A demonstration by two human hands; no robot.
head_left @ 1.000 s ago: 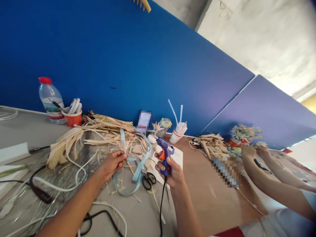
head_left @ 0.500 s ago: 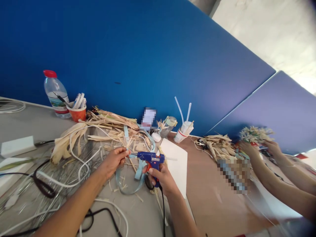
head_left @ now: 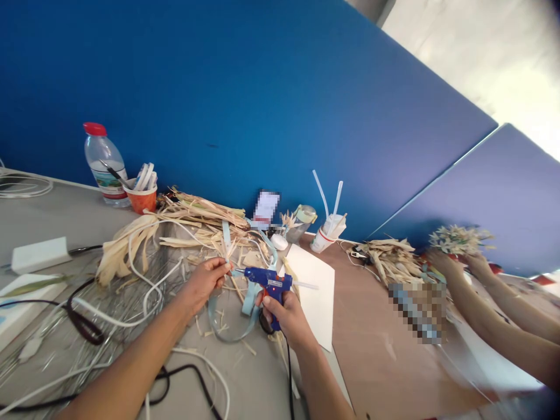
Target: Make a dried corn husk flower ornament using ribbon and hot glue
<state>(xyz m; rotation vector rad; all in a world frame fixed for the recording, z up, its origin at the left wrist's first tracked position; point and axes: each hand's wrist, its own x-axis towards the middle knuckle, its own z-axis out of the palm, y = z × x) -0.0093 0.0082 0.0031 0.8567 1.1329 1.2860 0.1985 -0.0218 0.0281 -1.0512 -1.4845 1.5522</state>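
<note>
My right hand (head_left: pixel 289 318) is wrapped around the handle of a blue hot glue gun (head_left: pixel 268 276), whose nozzle points left. A translucent glue stick (head_left: pixel 306 284) juts from the gun's rear. The fingertips of my left hand (head_left: pixel 203 286) are pinched on a small flower of pale dried husk (head_left: pixel 231 249), its pointed strips fanning upward. The nozzle tip is right beside those fingertips; whether it touches the flower I cannot tell. A light blue ribbon (head_left: pixel 251 298) lies in loops below the gun.
Dried husks (head_left: pixel 203 211) are heaped behind my hands. White cables (head_left: pixel 149 291) and thin wires cover the left side. A bottle (head_left: pixel 105 169), an orange cup (head_left: pixel 143 198) and a straw cup (head_left: pixel 324 238) stand along the blue partition. Another person's hands (head_left: pixel 444 262) work at right.
The view has shifted slightly, so the desk items appear a little further right. Both hands keep their grips, and the nozzle stays close to my left fingertips.
</note>
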